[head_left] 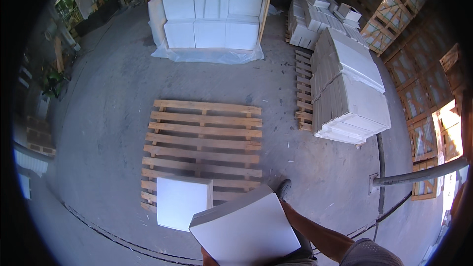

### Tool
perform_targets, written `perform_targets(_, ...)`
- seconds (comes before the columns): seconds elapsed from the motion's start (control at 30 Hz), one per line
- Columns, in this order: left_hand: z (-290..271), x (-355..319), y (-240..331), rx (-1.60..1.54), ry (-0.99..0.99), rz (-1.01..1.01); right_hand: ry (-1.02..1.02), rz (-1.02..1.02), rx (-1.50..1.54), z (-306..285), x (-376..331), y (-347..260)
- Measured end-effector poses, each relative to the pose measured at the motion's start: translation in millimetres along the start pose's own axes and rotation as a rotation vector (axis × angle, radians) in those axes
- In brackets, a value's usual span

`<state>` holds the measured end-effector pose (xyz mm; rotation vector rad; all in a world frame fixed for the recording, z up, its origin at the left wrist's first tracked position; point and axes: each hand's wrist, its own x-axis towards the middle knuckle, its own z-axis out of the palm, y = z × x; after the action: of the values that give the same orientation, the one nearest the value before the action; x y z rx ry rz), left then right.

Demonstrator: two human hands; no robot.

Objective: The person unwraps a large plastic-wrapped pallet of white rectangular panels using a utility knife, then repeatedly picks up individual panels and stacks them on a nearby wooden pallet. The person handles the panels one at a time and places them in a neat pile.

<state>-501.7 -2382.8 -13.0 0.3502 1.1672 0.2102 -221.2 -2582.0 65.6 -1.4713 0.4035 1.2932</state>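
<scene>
In front of my body is a thick white stack [246, 231] that looks like flat sheets piled together, tilted, with its greyish layered side facing away from me. My right hand [287, 208] grips its right edge, the fingers mostly hidden behind it. On the lower left, only a bit of my left hand [208, 257] shows under the stack's edge, its fingers out of sight. Just beyond lies a similar white stack [182, 202], resting on the near left corner of a wooden pallet [202, 143]. The held stack overlaps that one in view; whether they touch I cannot tell.
Wrapped white boxes [212, 15] stand two layers high at the far side. To the right, tall stacks of flat white cartons [345, 88] sit on pallets [304, 91]. A metal pipe [419, 173] and wooden crates [423, 133] line the right side. My shoe [284, 187] is beside the near pallet.
</scene>
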Motion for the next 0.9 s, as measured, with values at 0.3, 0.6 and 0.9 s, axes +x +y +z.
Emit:
perform_targets(0.3, 184.9, 23.8, -44.9, 0.583, -0.136, -0.04, 0.055, -0.446, 0.169, -192.7, -57.0, -6.2)
perform_targets(0.6, 361.1, 29.0, -84.6, 1.503, -0.451, 0.353, 0.192, -0.737, 0.473, -335.7, -107.9, -36.0)
perform_targets(0.9, 521.8, 9.7, -63.9, 1.662, -0.615, 0.681, 0.234, -1.022, 0.483, -369.6, -118.0, -142.3)
